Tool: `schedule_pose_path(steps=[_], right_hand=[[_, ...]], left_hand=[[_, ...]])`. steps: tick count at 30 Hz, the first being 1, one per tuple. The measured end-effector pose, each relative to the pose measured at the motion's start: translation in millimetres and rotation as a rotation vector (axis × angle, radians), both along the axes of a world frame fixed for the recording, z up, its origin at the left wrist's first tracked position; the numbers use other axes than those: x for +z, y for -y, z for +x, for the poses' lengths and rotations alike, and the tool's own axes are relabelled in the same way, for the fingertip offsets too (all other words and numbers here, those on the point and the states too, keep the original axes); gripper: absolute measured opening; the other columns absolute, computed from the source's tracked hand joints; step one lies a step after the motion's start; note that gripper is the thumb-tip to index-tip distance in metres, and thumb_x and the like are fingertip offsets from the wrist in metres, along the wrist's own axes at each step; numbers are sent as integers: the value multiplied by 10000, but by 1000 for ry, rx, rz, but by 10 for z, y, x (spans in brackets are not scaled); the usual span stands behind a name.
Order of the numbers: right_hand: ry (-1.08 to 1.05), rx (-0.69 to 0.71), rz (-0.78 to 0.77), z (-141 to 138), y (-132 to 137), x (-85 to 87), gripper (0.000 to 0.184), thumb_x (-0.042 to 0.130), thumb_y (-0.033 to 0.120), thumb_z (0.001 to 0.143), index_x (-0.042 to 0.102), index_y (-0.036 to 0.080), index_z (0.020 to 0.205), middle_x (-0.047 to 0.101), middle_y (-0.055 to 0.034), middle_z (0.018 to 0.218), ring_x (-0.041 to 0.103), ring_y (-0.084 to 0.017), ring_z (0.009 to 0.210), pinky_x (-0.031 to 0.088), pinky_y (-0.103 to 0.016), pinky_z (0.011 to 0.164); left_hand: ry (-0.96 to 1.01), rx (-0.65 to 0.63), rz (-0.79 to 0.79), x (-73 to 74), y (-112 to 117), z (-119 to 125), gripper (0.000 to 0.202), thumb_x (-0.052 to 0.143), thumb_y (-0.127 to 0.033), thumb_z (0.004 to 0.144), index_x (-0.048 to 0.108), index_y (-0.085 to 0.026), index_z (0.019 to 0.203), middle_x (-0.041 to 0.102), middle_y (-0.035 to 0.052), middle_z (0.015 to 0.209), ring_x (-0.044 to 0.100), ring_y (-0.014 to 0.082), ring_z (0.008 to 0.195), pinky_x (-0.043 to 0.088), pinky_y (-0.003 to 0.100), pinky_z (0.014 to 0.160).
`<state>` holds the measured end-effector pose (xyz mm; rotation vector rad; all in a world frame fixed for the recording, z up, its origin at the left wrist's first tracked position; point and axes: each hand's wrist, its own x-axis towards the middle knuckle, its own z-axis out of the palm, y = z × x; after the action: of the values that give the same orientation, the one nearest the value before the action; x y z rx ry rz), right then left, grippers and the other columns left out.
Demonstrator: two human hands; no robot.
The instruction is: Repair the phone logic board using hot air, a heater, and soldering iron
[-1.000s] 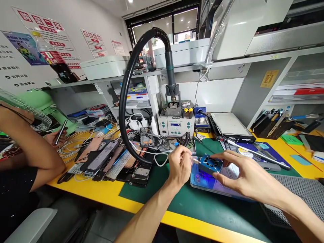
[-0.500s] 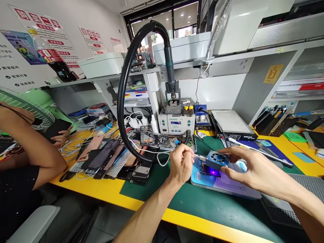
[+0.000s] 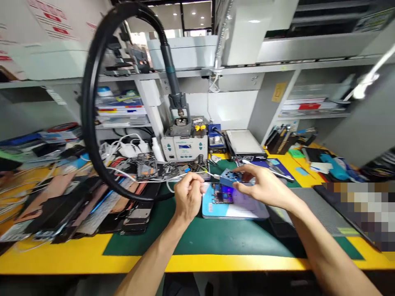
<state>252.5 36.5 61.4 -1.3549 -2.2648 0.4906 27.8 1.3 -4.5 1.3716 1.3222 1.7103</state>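
My right hand [image 3: 257,185] grips a small blue fan lamp [image 3: 228,177] by its right side, thumb in front and fingers behind. Purple light from it falls on a phone circuit board [image 3: 219,194] just below. The board lies on a blue and purple pad [image 3: 237,209]. A white cable [image 3: 179,177] is plugged into the lamp's left side and runs left, passing behind my left hand [image 3: 189,195]. That hand is closed in a pinch left of the board. What is between its fingertips, if anything, is too small to make out.
A hot air station [image 3: 187,146] stands behind, its thick black hose [image 3: 89,102] looping high on the left. Phone parts [image 3: 101,201] are piled left of the green mat [image 3: 185,242]. A grey perforated plate [image 3: 308,209] lies at right.
The view has swung to the right, and the person at the left is out of frame. The cable stretch pinched by my left hand now passes behind the fingers. The lamp stays over the board.
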Motion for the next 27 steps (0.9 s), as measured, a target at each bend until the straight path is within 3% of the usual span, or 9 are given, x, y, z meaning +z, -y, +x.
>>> schedule_pose_path(steps=[27], right_hand=[[-100,-18,-44,54,-76,-72,334,679,420,858,724,190,1096,744,-68,1009,666,-199,825,484,-312,709]], left_hand=[[-52,26,-20,-4,5,14,165,503,-168,807,637,-194,713,618,-21,566,601,126,531,458,213,481]])
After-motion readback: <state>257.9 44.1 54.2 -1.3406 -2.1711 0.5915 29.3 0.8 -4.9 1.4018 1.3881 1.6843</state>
